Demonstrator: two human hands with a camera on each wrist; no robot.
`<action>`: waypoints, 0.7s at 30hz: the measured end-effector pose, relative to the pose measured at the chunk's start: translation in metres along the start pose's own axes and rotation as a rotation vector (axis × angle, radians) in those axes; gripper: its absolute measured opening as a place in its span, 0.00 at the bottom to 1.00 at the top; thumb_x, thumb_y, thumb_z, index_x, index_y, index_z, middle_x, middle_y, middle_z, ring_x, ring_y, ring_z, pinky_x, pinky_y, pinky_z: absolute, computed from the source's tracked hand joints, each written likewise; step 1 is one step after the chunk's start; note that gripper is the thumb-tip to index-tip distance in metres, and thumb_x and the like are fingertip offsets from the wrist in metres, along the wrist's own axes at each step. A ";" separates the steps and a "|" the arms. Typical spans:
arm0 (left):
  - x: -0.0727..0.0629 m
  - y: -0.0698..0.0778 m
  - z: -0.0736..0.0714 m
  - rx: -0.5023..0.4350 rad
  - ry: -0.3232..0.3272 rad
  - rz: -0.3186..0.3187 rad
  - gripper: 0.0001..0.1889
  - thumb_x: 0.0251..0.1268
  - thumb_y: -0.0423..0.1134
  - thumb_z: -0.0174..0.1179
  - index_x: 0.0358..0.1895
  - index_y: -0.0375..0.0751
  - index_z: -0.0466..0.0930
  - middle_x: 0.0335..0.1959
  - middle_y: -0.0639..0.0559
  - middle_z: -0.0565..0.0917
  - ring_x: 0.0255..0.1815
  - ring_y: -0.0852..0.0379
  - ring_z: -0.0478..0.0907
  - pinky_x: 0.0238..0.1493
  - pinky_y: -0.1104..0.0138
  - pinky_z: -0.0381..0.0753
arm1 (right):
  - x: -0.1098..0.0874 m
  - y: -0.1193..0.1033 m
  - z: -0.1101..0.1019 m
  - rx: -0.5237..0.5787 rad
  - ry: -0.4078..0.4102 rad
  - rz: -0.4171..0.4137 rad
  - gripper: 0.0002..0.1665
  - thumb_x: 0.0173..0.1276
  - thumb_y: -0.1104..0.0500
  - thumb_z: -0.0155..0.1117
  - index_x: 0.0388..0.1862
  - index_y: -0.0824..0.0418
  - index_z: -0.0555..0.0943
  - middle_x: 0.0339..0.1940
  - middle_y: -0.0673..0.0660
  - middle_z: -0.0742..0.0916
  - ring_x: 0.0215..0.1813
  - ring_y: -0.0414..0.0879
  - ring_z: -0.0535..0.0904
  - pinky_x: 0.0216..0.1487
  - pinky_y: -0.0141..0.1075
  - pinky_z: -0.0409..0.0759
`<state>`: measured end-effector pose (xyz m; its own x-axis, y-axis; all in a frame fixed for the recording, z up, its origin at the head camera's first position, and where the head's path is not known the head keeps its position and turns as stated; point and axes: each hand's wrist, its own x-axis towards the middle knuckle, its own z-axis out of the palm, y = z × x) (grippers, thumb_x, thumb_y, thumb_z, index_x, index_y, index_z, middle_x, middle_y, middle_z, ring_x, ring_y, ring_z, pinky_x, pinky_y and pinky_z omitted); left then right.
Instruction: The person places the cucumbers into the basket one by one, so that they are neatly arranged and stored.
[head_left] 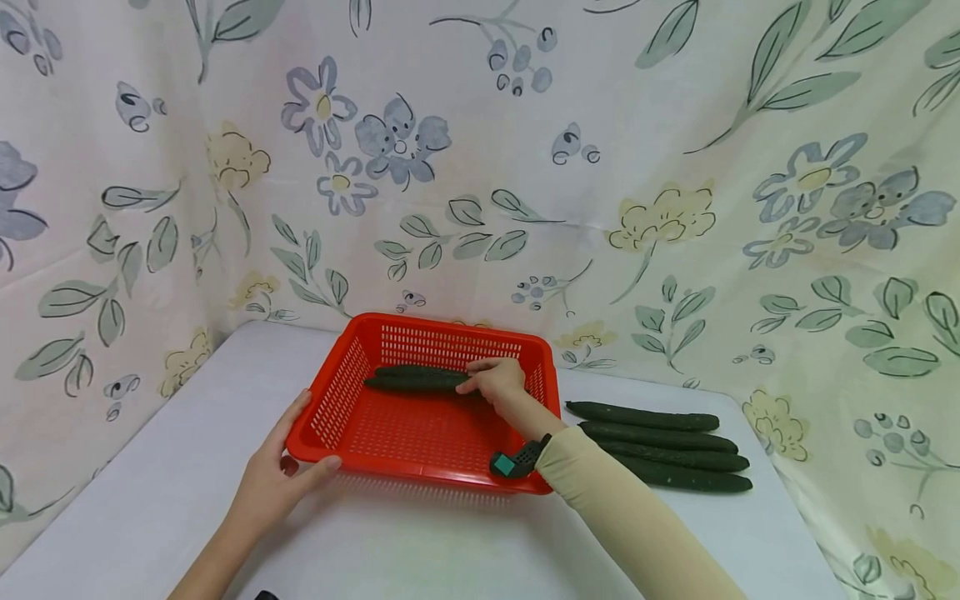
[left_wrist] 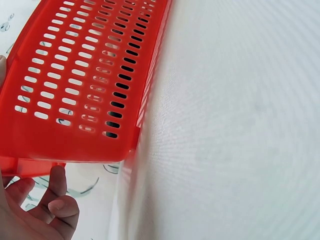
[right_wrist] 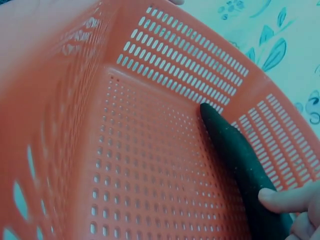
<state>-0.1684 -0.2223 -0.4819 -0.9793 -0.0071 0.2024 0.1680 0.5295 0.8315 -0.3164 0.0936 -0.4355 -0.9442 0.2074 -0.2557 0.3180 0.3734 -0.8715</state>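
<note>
A red plastic basket with slotted walls stands on the table. My left hand holds its near left corner, the thumb at the front rim and the fingers along the left side. In the left wrist view, curled fingers show beside the rim. Inside the basket, two dark green cucumbers lie side by side along the far wall. My right hand reaches in and grips the right end of the nearer cucumber; the thumb presses on it in the right wrist view. The farther cucumber is partly hidden behind it.
Several more cucumbers lie in a row on the table to the right of the basket, partly hidden by my right forearm. A flower-patterned cloth hangs behind the table and along its sides.
</note>
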 end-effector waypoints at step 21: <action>-0.002 0.000 -0.001 -0.012 -0.004 -0.009 0.52 0.68 0.47 0.73 0.88 0.65 0.47 0.85 0.40 0.60 0.67 0.39 0.72 0.46 0.68 0.80 | -0.009 -0.012 -0.019 0.145 -0.115 0.051 0.22 0.66 0.60 0.78 0.60 0.53 0.90 0.51 0.53 0.90 0.39 0.49 0.73 0.43 0.40 0.71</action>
<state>-0.1667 -0.2225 -0.4816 -0.9812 -0.0082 0.1930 0.1607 0.5194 0.8393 -0.3104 0.1046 -0.4144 -0.9333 0.1148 -0.3402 0.3581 0.2289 -0.9052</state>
